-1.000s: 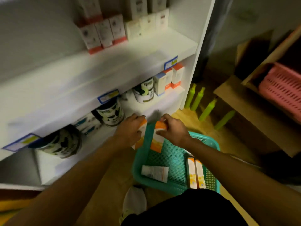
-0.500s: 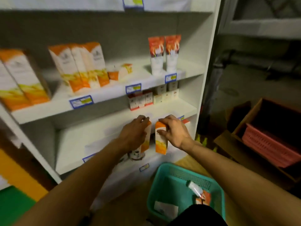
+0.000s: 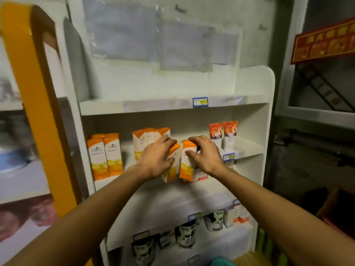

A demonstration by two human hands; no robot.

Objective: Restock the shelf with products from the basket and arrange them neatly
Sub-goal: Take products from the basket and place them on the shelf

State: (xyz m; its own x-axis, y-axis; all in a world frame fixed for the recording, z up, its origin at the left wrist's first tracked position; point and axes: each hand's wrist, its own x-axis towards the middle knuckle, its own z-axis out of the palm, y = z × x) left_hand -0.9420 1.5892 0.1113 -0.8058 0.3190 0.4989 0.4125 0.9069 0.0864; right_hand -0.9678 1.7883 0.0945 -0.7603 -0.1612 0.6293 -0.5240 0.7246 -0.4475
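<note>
The left hand (image 3: 155, 160) and right hand (image 3: 206, 156) each close a grip around an upright orange-and-white box, left box (image 3: 172, 166) and right box (image 3: 187, 164), at the shelf (image 3: 247, 148) edge, long axes vertical.

Basket (image 3: 222, 262) cut off at the bottom edge; box (image 3: 173, 166) half hidden behind left hand (image 3: 155, 160); labels blurred.

Dim greenish indoor light, motion-blurred and warped toward the edges.
</note>
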